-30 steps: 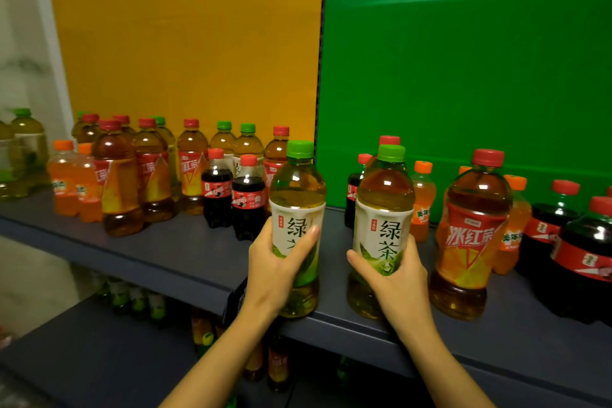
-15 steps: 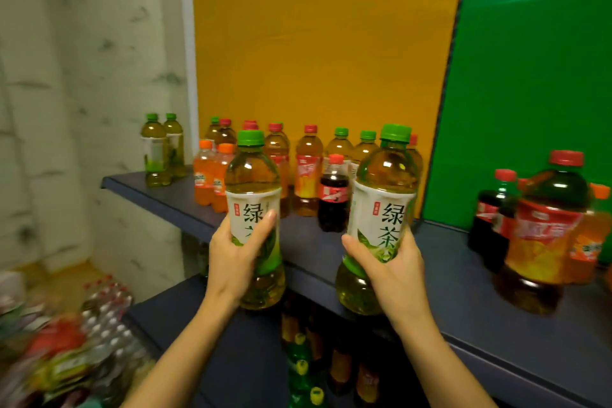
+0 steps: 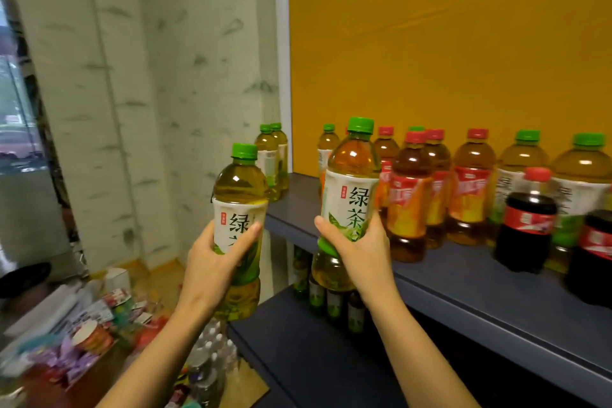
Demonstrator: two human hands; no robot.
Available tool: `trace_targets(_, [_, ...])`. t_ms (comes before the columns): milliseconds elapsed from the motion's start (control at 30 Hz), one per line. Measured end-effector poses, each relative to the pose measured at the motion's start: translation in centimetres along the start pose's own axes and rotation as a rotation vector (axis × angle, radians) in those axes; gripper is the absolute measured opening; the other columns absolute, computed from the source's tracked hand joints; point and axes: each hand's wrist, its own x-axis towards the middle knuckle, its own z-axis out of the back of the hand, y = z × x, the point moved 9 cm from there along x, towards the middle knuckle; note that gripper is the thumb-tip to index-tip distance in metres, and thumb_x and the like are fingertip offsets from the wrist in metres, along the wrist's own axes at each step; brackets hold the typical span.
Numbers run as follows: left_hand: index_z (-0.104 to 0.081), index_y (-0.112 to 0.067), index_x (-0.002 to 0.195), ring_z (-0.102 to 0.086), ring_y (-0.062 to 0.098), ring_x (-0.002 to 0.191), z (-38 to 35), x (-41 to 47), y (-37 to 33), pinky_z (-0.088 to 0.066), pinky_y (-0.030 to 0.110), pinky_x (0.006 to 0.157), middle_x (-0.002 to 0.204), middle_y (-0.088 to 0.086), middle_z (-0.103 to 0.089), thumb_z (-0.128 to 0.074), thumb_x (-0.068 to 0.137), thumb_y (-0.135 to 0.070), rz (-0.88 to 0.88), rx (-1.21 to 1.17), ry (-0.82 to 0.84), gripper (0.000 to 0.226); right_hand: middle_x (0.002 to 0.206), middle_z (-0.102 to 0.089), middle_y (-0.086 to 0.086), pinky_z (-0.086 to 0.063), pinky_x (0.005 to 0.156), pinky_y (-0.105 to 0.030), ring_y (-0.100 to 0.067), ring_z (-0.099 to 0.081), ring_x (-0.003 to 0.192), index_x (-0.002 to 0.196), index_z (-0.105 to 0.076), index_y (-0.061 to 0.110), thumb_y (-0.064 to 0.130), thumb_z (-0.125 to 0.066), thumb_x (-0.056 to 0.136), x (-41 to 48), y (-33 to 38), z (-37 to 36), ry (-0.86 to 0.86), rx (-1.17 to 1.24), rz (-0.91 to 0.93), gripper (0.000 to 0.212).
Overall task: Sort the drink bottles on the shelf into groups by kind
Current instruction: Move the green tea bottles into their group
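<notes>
My left hand [image 3: 215,262] grips a green-capped green tea bottle [image 3: 240,189], held in the air left of the shelf's end. My right hand [image 3: 359,252] grips a second green tea bottle [image 3: 352,175] in front of the dark grey shelf [image 3: 470,281]. Two green tea bottles [image 3: 272,159] stand together at the shelf's far left corner. Red-capped iced tea bottles [image 3: 410,195] crowd the shelf just right of my right hand. Further right stand more green tea bottles [image 3: 586,172] and dark cola bottles [image 3: 526,225].
A lower shelf [image 3: 298,358] holds more green-labelled bottles [image 3: 331,305] under the top board. Left of the rack is a pale patterned wall [image 3: 149,109]. On the floor lie snack packets [image 3: 82,338] and small water bottles [image 3: 212,354]. A yellow panel [image 3: 447,43] backs the shelf.
My view and both hands have swung left along the shelf, carrying the two green tea bottles toward its left end. The green panel and right-hand bottles have left the view.
</notes>
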Motion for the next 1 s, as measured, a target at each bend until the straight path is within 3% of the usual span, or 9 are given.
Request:
trace_targets(100, [-0.063, -0.028, 0.095, -0.066, 0.014, 0.089, 2.3, 2.8, 1.5, -0.052, 0.029, 0.073, 0.092, -0.002, -0.070, -0.068, 0.054, -0.062, -0.003, 0.006, -0.020, 0.053, 0.111, -0.063, 0.006, -0.054, 0.080, -0.022, -0.007, -0.061, 0.101, 0.116, -0.051, 0.022, 0.029, -0.080, 0.066, 2.3, -1.9, -3.8, 0.011, 0.008, -0.011, 0.059])
trace_targets(233, [-0.061, -0.029, 0.096, -0.064, 0.012, 0.090, 4.1, 7.1, 3.8, -0.050, 0.026, 0.072, 0.094, -0.003, -0.068, -0.074, 0.059, -0.059, 0.002, 0.004, -0.057, 0.049, 0.104, -0.059, 0.013, -0.049, 0.070, -0.011, -0.002, -0.058, 0.096, 0.112, -0.047, 0.022, 0.027, -0.079, 0.068, 5.6, -4.5, -8.0, 0.009, 0.000, -0.011, 0.055])
trace_targets(367, [-0.057, -0.024, 0.104, -0.061, 0.012, 0.092, 4.6, 12.3, 6.4, -0.047, 0.023, 0.070, 0.097, -0.002, -0.065, -0.064, 0.062, -0.049, -0.003, -0.014, -0.063, 0.049, 0.099, -0.053, 0.015, -0.043, 0.065, -0.010, 0.001, -0.053, 0.088, 0.109, -0.041, 0.025, 0.027, -0.078, 0.069, 9.4, -7.6, -11.3, -0.006, -0.034, -0.010, 0.055])
trace_targets(467, [-0.056, -0.022, 0.109, -0.061, 0.012, 0.093, 4.4, 16.8, 8.3, -0.048, 0.023, 0.070, 0.100, -0.001, -0.065, -0.063, 0.064, -0.047, -0.005, -0.027, -0.048, 0.051, 0.101, -0.051, 0.012, -0.041, 0.067, -0.010, -0.005, -0.052, 0.094, 0.110, -0.036, 0.026, 0.028, -0.077, 0.070, 12.6, -9.5, -13.0, -0.024, -0.082, 0.004, 0.058])
trace_targets(633, [-0.054, -0.025, 0.102, -0.061, 0.012, 0.091, 3.5, 23.5, 12.2, -0.049, 0.024, 0.069, 0.096, -0.003, -0.064, -0.068, 0.075, -0.034, 0.029, -0.033, -0.014, 0.032, 0.111, -0.049, 0.007, -0.042, 0.074, -0.013, -0.011, -0.049, 0.106, 0.124, -0.036, 0.016, 0.027, -0.077, 0.071, 17.2, -12.4, -14.6, -0.110, -0.146, 0.014, 0.068])
trace_targets(700, [-0.052, -0.022, 0.105, -0.060, 0.012, 0.090, 2.9, 25.7, 13.8, -0.047, 0.022, 0.066, 0.096, -0.003, -0.063, -0.069, 0.076, -0.030, 0.043, -0.041, 0.008, 0.034, 0.113, -0.049, 0.005, -0.041, 0.073, -0.011, -0.010, -0.048, 0.106, 0.128, -0.034, 0.013, 0.025, -0.077, 0.071, 18.5, -13.5, -14.9, -0.148, -0.167, 0.012, 0.072])
trace_targets(867, [-0.046, -0.020, 0.108, -0.056, 0.004, 0.087, 0.8, 30.2, 16.9, -0.044, 0.018, 0.065, 0.092, -0.010, -0.057, -0.068, 0.078, -0.028, 0.078, -0.074, 0.069, 0.038, 0.122, -0.053, -0.003, -0.044, 0.086, -0.025, -0.017, -0.050, 0.113, 0.129, -0.034, 0.011, 0.027, -0.077, 0.071, 20.3, -16.3, -15.0, -0.235, -0.260, -0.017, 0.074])
trace_targets(1000, [-0.046, -0.021, 0.116, -0.057, 0.009, 0.099, -1.4, 33.7, 19.4, -0.050, 0.028, 0.080, 0.104, -0.007, -0.059, -0.069, 0.065, -0.048, 0.103, -0.102, 0.200, 0.063, 0.127, -0.052, -0.004, -0.044, 0.095, -0.034, -0.020, -0.049, 0.118, 0.133, -0.032, 0.013, 0.030, -0.074, 0.074, 20.8, -17.8, -15.1, -0.312, -0.324, -0.041, 0.075])
